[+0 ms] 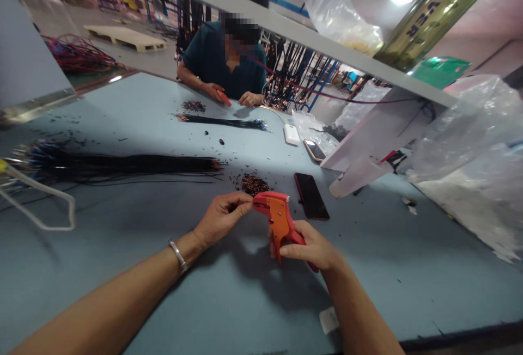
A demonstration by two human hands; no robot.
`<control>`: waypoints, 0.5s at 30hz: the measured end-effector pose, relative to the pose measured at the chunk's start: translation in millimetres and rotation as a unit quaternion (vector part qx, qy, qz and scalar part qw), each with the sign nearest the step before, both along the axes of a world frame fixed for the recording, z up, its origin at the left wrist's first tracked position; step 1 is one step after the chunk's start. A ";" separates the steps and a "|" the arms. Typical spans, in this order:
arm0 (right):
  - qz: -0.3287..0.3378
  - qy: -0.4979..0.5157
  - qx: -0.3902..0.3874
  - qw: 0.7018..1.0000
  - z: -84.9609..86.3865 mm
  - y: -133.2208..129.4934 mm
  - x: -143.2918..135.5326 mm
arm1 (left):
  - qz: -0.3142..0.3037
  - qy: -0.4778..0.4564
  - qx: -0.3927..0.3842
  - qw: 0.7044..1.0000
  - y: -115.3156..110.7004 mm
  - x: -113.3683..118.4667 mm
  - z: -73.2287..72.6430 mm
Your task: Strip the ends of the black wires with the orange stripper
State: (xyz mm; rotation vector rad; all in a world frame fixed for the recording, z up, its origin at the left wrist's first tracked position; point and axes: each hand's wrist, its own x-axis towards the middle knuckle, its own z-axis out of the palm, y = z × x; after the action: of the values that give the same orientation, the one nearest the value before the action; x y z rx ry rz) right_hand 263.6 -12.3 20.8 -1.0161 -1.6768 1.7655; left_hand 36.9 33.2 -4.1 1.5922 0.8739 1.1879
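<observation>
A red and orange wire stripper (279, 214) is held upright by its handles in my right hand (312, 246), whose fingers wrap around the grip and lever. At the tool's jaws, thumb and forefinger of my left hand (224, 214) are pinched together; whatever is between them is too small to make out. Just behind the jaws lies a pile of small dark and copper-coloured offcuts (254, 183). To the left, a long bundle of black wires (139, 164) stretches across the blue table (196, 311), its copper-coloured ends pointing toward the pile.
Across the table a person (229, 66) holds a red tool, near a smaller wire bundle (223, 121). A dark phone (311, 196) lies right of the pile, with another phone (314, 150) beyond. A white bent rod (61, 228) and a shelf post (368, 126) flank the workspace.
</observation>
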 end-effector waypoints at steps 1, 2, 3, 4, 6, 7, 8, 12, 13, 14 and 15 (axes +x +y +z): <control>0.000 0.003 0.002 1.000 0.5 0.1 -0.8 | -0.001 -0.001 0.000 1.000 -0.1 0.0 0.1; -0.001 0.006 0.005 1.000 1.0 0.1 -1.7 | -0.003 -0.003 -0.001 1.000 -0.1 0.0 0.3; -0.001 0.009 0.009 1.000 1.5 0.1 -2.7 | -0.005 -0.006 -0.003 1.000 -0.2 -0.1 0.6; -0.002 0.010 0.013 1.000 2.0 0.1 -3.9 | -0.007 -0.008 -0.005 1.000 -0.3 -0.1 1.0; -0.006 0.007 0.017 1.000 2.6 -0.3 -5.9 | -0.008 -0.010 -0.008 1.000 -0.4 -0.2 1.7; -0.009 0.004 0.017 1.000 2.6 -0.6 -6.7 | -0.006 -0.010 -0.008 1.000 -0.5 -0.2 1.9; -0.014 0.001 0.015 1.000 2.4 -1.0 -7.3 | -0.003 -0.009 -0.009 1.000 -0.5 -0.2 2.0; -0.025 0.001 0.008 1.000 -0.7 -2.0 -7.0 | 0.006 -0.004 -0.011 1.000 -0.5 0.2 1.0; -0.026 0.002 0.006 1.000 -1.7 -2.1 -6.6 | 0.007 -0.006 -0.011 1.000 -0.5 0.2 0.6; -0.027 0.002 0.003 1.000 -2.7 -2.0 -6.2 | 0.007 -0.008 -0.011 1.000 -0.5 0.3 0.2; -0.030 0.001 0.000 1.000 -3.6 -2.0 -6.0 | 0.008 -0.010 -0.010 1.000 -0.4 0.2 -0.2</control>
State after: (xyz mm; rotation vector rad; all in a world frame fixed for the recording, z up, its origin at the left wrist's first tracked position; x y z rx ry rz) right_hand 257.6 -14.3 17.1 -1.0525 -1.6281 1.7286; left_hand 37.1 32.8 -4.3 1.5569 0.8847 1.2014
